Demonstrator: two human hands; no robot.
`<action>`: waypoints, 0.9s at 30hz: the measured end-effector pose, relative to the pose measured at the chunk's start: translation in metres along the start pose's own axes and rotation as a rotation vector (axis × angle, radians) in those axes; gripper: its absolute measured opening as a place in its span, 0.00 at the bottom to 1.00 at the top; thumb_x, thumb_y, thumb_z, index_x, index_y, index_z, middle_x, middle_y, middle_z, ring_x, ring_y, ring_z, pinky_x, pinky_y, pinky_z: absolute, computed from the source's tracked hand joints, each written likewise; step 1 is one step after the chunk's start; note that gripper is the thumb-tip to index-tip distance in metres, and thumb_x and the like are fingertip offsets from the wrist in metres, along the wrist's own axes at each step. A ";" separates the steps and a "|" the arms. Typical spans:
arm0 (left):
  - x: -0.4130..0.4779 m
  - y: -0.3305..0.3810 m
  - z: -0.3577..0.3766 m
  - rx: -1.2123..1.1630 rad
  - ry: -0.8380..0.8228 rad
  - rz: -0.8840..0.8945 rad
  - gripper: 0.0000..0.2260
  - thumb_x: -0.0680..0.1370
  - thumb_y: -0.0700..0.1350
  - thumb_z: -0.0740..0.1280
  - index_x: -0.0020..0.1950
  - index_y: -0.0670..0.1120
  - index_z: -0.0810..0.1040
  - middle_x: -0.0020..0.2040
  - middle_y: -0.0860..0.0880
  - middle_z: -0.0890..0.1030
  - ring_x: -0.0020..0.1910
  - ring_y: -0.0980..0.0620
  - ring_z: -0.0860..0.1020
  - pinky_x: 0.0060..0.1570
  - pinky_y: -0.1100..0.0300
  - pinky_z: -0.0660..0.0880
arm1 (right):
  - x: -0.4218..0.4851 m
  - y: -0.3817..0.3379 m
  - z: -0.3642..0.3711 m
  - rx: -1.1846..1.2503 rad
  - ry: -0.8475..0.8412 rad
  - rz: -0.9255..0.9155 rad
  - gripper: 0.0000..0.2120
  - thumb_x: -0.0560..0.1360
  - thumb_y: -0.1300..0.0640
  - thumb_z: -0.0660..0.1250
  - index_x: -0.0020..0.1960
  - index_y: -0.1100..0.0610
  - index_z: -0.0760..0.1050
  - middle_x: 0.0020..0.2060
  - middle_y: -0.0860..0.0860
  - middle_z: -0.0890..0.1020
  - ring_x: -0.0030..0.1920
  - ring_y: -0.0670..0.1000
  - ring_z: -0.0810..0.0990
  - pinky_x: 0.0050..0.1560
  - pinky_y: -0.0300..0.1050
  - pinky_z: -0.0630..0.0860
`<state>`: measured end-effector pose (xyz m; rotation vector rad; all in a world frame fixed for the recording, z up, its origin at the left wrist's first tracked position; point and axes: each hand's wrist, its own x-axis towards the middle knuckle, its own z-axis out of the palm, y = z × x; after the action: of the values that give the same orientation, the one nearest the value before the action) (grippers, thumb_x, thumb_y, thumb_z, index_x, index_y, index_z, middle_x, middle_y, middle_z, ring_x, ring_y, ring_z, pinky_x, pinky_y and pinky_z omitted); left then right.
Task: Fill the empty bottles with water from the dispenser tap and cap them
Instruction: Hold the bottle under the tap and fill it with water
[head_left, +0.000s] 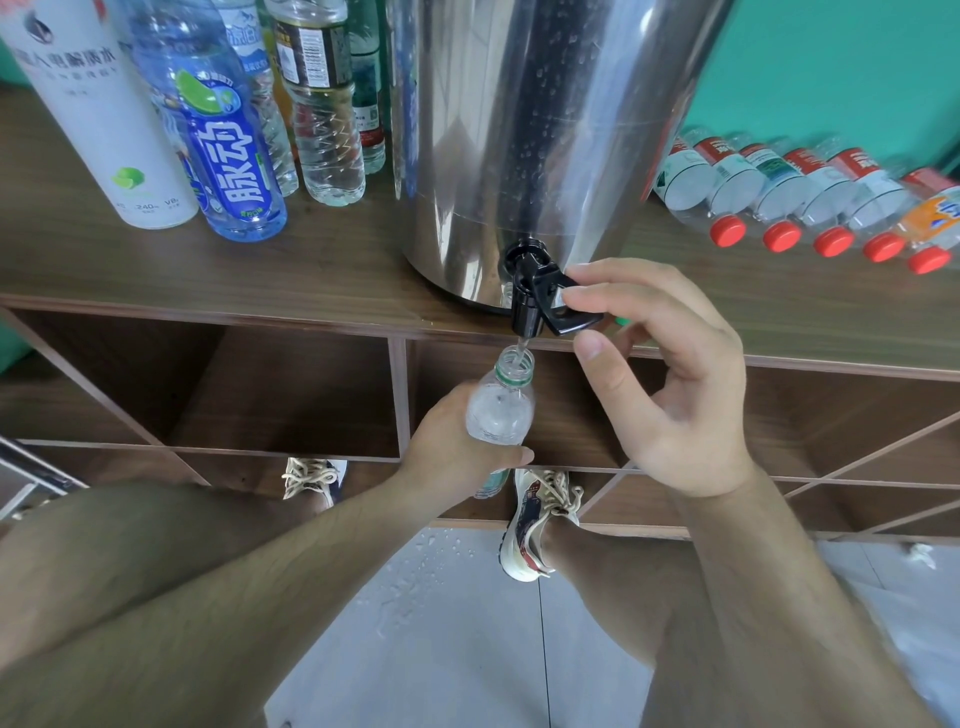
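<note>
While our left hand (457, 441) grips the upright bottle (501, 410), its mouth lies just below and left of our right hand (670, 395), which pinches the tap lever (558, 304)

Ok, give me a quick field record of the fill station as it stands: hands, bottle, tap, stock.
left hand: grips the bottle below the tap
right hand: pinches the tap lever, index finger on top, thumb beneath
flow: water stream runs into the bottle's open neck
bottle state: uncapped, clear, fill level hard to tell
dispenser: steel, on the wooden counter
left stock: upright bottles beside the dispenser
right stock: red-capped bottles lying in a row
floor: water drops on the tiles
</note>
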<state>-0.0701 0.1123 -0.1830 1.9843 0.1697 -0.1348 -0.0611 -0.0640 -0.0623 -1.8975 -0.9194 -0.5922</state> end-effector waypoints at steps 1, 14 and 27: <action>0.000 0.000 0.000 0.001 0.003 -0.003 0.30 0.68 0.51 0.82 0.64 0.58 0.71 0.57 0.59 0.78 0.58 0.55 0.77 0.59 0.57 0.76 | 0.000 0.000 0.000 0.000 0.000 0.002 0.09 0.79 0.67 0.68 0.57 0.66 0.81 0.60 0.60 0.82 0.51 0.52 0.81 0.40 0.52 0.76; -0.001 0.002 -0.001 -0.040 0.001 -0.023 0.31 0.68 0.50 0.83 0.64 0.57 0.71 0.58 0.57 0.78 0.59 0.54 0.77 0.60 0.55 0.77 | 0.003 0.004 0.000 0.006 -0.078 -0.012 0.11 0.81 0.68 0.65 0.61 0.65 0.81 0.65 0.60 0.80 0.66 0.53 0.79 0.57 0.41 0.75; -0.002 0.005 -0.002 -0.021 -0.014 0.006 0.28 0.69 0.49 0.82 0.61 0.59 0.69 0.55 0.59 0.76 0.56 0.55 0.76 0.57 0.59 0.74 | 0.001 0.004 0.004 0.005 -0.061 -0.001 0.12 0.83 0.67 0.62 0.62 0.60 0.80 0.68 0.57 0.80 0.70 0.54 0.79 0.64 0.64 0.77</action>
<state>-0.0709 0.1119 -0.1774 1.9622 0.1550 -0.1422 -0.0572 -0.0618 -0.0657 -1.9197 -0.9606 -0.5344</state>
